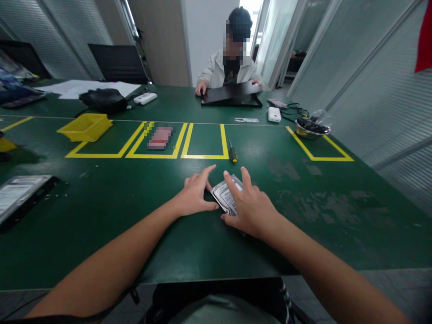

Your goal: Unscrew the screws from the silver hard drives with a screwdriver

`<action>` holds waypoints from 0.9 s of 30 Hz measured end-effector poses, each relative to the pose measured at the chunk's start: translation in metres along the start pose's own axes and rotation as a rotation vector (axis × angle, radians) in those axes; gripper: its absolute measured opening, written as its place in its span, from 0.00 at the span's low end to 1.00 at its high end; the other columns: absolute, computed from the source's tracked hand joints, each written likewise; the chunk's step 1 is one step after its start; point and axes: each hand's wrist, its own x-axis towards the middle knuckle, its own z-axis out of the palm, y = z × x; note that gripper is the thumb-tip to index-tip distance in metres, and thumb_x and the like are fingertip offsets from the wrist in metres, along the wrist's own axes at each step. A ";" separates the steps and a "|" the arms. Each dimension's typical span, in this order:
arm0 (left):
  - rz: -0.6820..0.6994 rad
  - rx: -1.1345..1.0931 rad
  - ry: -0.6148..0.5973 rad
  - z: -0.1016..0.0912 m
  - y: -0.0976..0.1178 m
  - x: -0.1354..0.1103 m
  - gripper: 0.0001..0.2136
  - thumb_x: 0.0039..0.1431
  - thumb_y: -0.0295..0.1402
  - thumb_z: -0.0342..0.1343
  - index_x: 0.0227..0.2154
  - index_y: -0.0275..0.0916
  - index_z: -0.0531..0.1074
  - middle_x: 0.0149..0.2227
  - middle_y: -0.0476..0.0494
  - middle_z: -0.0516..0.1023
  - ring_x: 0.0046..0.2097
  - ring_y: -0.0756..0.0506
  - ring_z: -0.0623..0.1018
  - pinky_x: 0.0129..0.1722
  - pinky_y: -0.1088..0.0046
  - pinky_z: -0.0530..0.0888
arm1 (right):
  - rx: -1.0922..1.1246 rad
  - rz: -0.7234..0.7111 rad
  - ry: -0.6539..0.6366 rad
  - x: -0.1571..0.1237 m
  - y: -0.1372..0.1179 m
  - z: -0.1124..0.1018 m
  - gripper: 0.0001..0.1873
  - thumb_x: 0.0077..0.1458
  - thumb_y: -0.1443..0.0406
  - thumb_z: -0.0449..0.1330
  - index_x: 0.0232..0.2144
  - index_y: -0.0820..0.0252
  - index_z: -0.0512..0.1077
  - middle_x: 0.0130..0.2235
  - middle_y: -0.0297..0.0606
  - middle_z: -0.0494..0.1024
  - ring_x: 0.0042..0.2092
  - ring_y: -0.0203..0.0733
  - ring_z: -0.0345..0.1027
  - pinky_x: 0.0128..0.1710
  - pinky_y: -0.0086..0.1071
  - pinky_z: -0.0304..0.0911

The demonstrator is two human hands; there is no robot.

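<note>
Yellow tray (88, 131): set at far left — contents not made out.
Metal bowl (312, 134): filled with dark items and clear plastic (324, 118).
Hard drive (221, 194): silver, dark-lined, white-labelled; seen between both hands, near the worktop's (202, 252) front edge.
Left hand (194, 193): spread open beside the drive's left corner.
Right hand (254, 206): fingers spread over the drive — grip cannot be told.

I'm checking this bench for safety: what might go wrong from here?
The hard drive could slip if the right grip over it and the left grip at its edge are loose. The screwdriver lies loose just beyond; a nudge might roll it. The bowl stands near the right edge of the table, so a bump might tip it off.
</note>
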 end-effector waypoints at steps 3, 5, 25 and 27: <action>0.001 -0.011 0.021 0.005 0.005 -0.001 0.51 0.46 0.41 0.68 0.68 0.44 0.42 0.40 0.47 0.75 0.47 0.37 0.71 0.50 0.56 0.61 | -0.012 0.003 -0.010 -0.004 0.008 0.000 0.59 0.47 0.48 0.65 0.71 0.53 0.39 0.69 0.65 0.37 0.51 0.72 0.69 0.46 0.56 0.66; -0.004 -0.006 0.029 0.007 0.007 -0.001 0.50 0.47 0.41 0.67 0.68 0.45 0.42 0.40 0.48 0.75 0.47 0.38 0.71 0.50 0.57 0.61 | -0.014 0.005 -0.020 -0.007 0.016 -0.001 0.58 0.47 0.48 0.64 0.71 0.53 0.39 0.69 0.65 0.37 0.52 0.72 0.68 0.47 0.56 0.66; 0.050 0.145 -0.039 0.012 0.015 0.002 0.22 0.55 0.40 0.61 0.53 0.47 0.68 0.45 0.47 0.74 0.54 0.36 0.66 0.51 0.56 0.60 | 0.076 0.337 0.012 -0.059 0.163 0.008 0.65 0.46 0.43 0.64 0.71 0.54 0.29 0.66 0.59 0.44 0.55 0.70 0.67 0.55 0.53 0.65; 0.061 0.170 -0.024 0.017 0.021 -0.001 0.20 0.56 0.40 0.60 0.52 0.47 0.69 0.47 0.45 0.73 0.55 0.36 0.66 0.51 0.55 0.61 | 0.080 0.366 0.033 -0.064 0.179 0.008 0.65 0.46 0.41 0.63 0.71 0.55 0.29 0.66 0.59 0.46 0.59 0.71 0.63 0.56 0.53 0.64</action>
